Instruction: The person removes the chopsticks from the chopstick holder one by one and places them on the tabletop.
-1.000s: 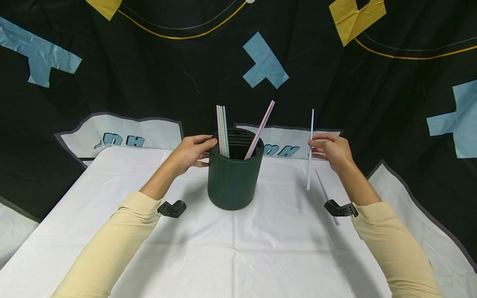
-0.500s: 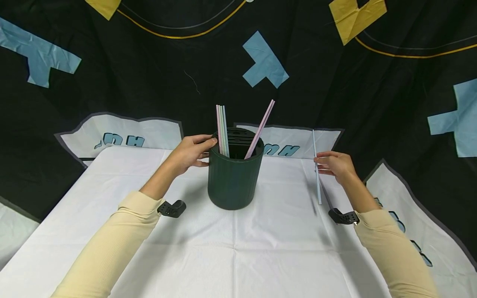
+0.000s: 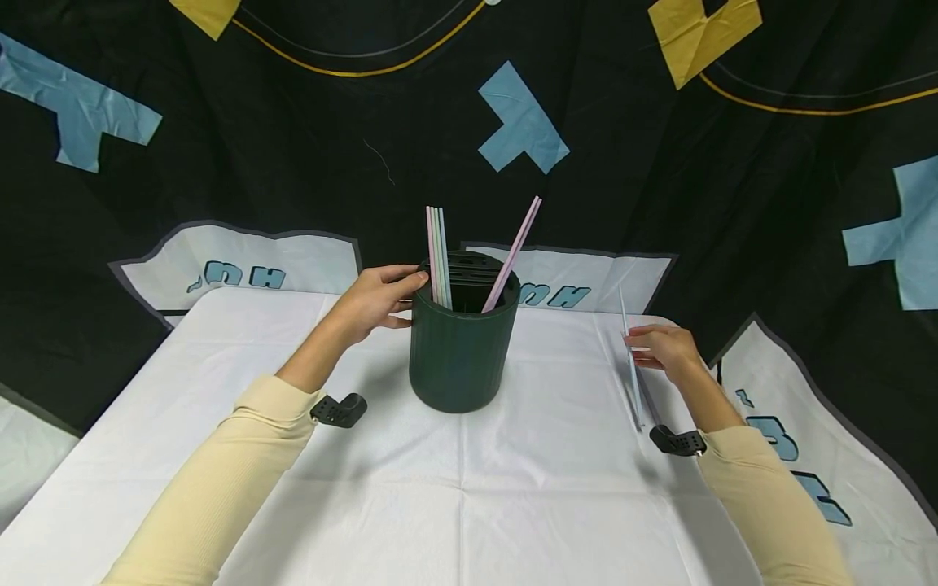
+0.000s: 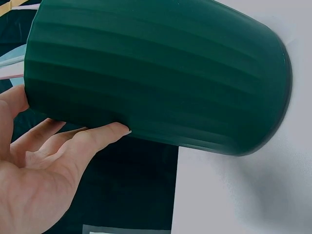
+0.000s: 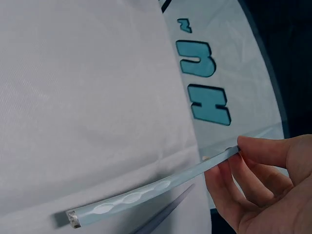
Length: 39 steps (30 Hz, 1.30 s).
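A dark green utensil holder [image 3: 458, 366] stands upright on the table, with pink, green and blue chopsticks [image 3: 437, 252] on its left and a pink pair [image 3: 513, 252] leaning right. At its left rim is my left hand [image 3: 370, 301]; the left wrist view has straight fingers [image 4: 102, 136] touching its ribbed side. My right hand [image 3: 663, 348] pinches a pale blue chopstick [image 5: 131, 199] between thumb and fingers, low over the table's right part. Its square end points toward me. A purple chopstick [image 5: 165, 212] lies beside it, partly hidden by the hand and wrist in the head view.
A white cloth covers the table [image 3: 352, 505]. Behind it hangs a black curtain [image 3: 293, 146] with blue and yellow patches and white lettered panels. A slotted black insert [image 3: 472, 264] covers the back part of the holder's mouth.
My right hand has lowered the pale blue chopstick and brought it toward the purple one, a little to the right. My left hand and the holder have stayed in place.
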Available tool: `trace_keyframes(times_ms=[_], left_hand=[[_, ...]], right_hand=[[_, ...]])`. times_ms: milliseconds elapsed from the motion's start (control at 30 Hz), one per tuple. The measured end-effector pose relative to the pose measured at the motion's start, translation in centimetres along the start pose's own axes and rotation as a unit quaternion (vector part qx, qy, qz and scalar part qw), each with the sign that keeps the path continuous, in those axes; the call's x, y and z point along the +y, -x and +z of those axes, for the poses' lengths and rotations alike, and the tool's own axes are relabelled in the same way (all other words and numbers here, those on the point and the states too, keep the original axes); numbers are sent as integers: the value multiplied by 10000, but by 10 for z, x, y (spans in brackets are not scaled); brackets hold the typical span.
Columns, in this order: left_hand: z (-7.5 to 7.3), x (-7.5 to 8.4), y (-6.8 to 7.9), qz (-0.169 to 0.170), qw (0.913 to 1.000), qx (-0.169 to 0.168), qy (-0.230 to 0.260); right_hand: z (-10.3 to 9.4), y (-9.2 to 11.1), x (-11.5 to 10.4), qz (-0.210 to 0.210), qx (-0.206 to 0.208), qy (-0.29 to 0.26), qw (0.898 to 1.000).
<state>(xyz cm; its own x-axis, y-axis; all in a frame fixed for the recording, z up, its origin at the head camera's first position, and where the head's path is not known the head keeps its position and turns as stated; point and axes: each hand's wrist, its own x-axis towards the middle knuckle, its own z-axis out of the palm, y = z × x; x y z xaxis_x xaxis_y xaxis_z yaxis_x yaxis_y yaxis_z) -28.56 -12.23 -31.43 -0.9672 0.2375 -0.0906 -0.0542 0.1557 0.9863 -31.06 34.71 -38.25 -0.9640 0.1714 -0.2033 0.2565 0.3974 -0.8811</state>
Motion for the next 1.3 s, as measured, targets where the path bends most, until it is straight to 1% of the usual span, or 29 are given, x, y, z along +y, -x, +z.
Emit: trace_keyframes(times_ms=[267,433,633,800,900,1033,1300], left_hand=[[0,1,1,-2,10000,0,-27],[-1,3,1,18,10000,0,-53],[0,4,1,10,10000,18,-49],[0,4,1,-45,10000,24,-50],[0,2,2,-52,10000,44,-48],[0,2,2,-22,10000,38,-40],[0,3,3,-33,10000,32,2]], right_hand=[[1,-4,15,144,3,40,9999],[1,-7,19,225,63,76,9997],[0,-7,21,292,-111,187,9993],[0,-6,24,323,-167,335,9988],[2,-5,28,320,-245,294,9988],[2,-5,34,330,-226,324,9987],[2,-6,42,366,-158,708,9967]])
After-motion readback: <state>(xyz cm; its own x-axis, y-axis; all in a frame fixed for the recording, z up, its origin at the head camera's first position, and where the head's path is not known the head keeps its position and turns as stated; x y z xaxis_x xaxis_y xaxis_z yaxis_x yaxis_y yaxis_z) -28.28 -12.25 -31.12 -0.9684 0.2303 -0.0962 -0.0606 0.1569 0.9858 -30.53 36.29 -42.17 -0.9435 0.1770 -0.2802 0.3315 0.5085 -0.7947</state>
